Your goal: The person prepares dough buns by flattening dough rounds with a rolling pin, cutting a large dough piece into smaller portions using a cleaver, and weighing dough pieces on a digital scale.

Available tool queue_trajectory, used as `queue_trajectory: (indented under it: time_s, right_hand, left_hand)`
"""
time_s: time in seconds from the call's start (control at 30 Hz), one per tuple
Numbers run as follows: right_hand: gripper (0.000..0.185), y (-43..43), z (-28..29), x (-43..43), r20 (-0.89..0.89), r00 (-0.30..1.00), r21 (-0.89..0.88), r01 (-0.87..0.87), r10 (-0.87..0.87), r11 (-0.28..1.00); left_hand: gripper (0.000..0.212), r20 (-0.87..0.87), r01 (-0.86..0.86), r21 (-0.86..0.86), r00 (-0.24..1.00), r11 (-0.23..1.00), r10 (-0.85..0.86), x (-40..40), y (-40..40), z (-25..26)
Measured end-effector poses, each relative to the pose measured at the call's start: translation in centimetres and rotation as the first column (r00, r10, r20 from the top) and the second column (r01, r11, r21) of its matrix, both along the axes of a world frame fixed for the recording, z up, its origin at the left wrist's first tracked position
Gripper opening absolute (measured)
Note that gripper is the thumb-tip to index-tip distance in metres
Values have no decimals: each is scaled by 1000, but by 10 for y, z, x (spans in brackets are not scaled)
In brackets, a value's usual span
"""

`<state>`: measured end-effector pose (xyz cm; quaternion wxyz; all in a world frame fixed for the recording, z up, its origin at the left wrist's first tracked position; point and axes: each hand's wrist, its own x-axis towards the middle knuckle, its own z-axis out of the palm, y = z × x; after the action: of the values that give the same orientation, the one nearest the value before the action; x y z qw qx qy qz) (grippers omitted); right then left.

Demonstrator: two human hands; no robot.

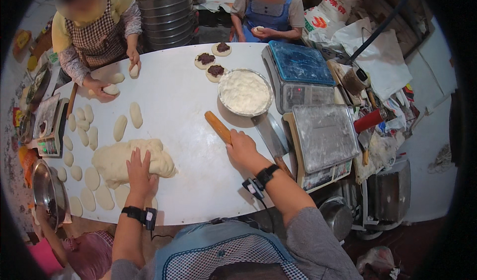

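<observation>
My left hand [141, 173] rests with spread fingers on the large lump of dough [111, 160] at the table's left. In my right hand [242, 149] is a wooden rolling pin [217, 126], gripped at its near end and pointing away to the left. Just beyond the pin stands a metal bowl of flour [245, 92]. A cleaver [271, 132] lies to the right of my right hand. Flattened dough ovals [104, 197] lie in front of and left of the lump; two longer dough pieces [120, 128] lie behind it.
Digital scales [324, 138] line the right side, another scale [50, 123] the far left. Dough rounds topped with dark filling [215, 71] lie at the back. One co-worker's hands [98, 86] handle dough at the back left; another holds dough [258, 29] behind the table. A third person's arm [50, 231] reaches a metal basin [48, 190].
</observation>
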<state>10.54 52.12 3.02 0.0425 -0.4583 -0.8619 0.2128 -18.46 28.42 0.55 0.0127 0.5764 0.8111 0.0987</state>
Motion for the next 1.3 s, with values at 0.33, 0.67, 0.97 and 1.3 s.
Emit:
queue_trajectory:
  time_s: [0.33, 0.67, 0.97, 1.3]
  right_hand:
    - [24, 1, 21, 59, 99, 994, 115, 43, -55, 992]
    - [36, -34, -6, 171, 167, 928, 6, 337, -333, 941]
    - [28, -127, 0, 206, -305, 827, -149, 448, -472, 881]
    - [26, -132, 21, 123, -260, 954, -267, 78, -150, 960]
  left_hand:
    - [107, 60, -75, -2, 995, 997, 75, 24, -16, 8]
    - [117, -6, -74, 18, 997, 997, 74, 28, 3, -6]
    - [104, 73, -41, 6, 997, 999, 41, 22, -4, 8]
    - [96, 254, -759, 209, 651, 617, 715, -61, -42, -5]
